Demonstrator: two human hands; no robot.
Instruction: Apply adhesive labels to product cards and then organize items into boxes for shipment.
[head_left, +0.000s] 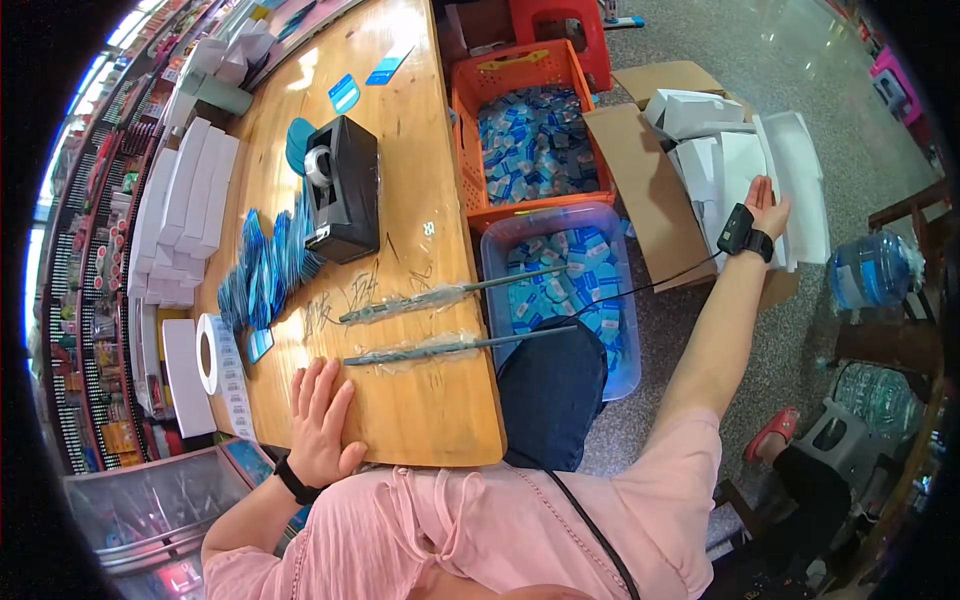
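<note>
My left hand point(322, 425) lies flat on the wooden table point(430, 420), fingers spread, holding nothing. Beyond its fingertips, two thin dark rods point(420, 350) are taped to the tabletop and stick out past its right edge. My right arm stretches out to the right, and my right hand point(768, 208) is at the white paper boxes point(735, 160) in an open cardboard box point(645, 195). Its fingers look stretched out against a white box; I see no grip on anything. A black device is strapped at that wrist.
A black tape dispenser point(350, 190), fanned blue cards point(265, 265) and a label roll point(208, 355) are on the table. White boxes point(185, 200) line its left side. An orange crate point(530, 205) and clear bin point(625, 360) hold blue packets. A person's red shoe point(772, 432) shows lower right.
</note>
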